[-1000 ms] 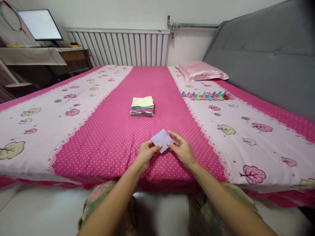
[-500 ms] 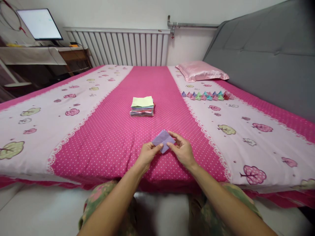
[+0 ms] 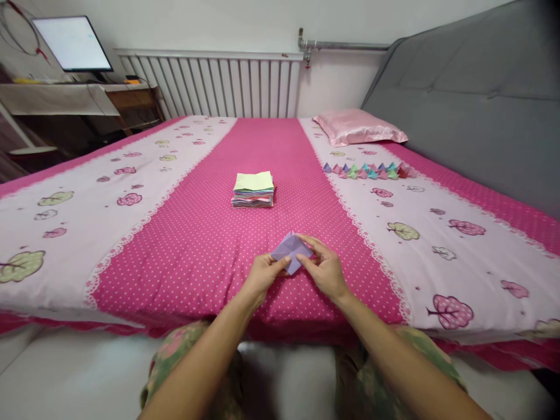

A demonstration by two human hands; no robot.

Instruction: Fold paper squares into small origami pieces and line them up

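Note:
A small lilac paper square (image 3: 289, 252), creased and partly folded, is pinched between both my hands just above the pink dotted bedsheet (image 3: 210, 245). My left hand (image 3: 261, 275) grips its lower left edge with thumb and fingers. On the right edge, my right hand (image 3: 324, 267) has its fingers closed over the paper. Farther up the bed lies a stack of coloured paper squares (image 3: 253, 189) with a pale yellow-green sheet on top.
A row of several folded paper pieces (image 3: 367, 170) in mixed colours lies on the right strip of the sheet, below a pink pillow (image 3: 359, 125). A grey headboard (image 3: 472, 99) rises at right, a radiator (image 3: 214, 84) stands behind, and a monitor (image 3: 72, 44) sits far left.
The flat lilac sheet has been pushed inward by both hands and now bulges along its creases. My hands have drawn slightly closer together.

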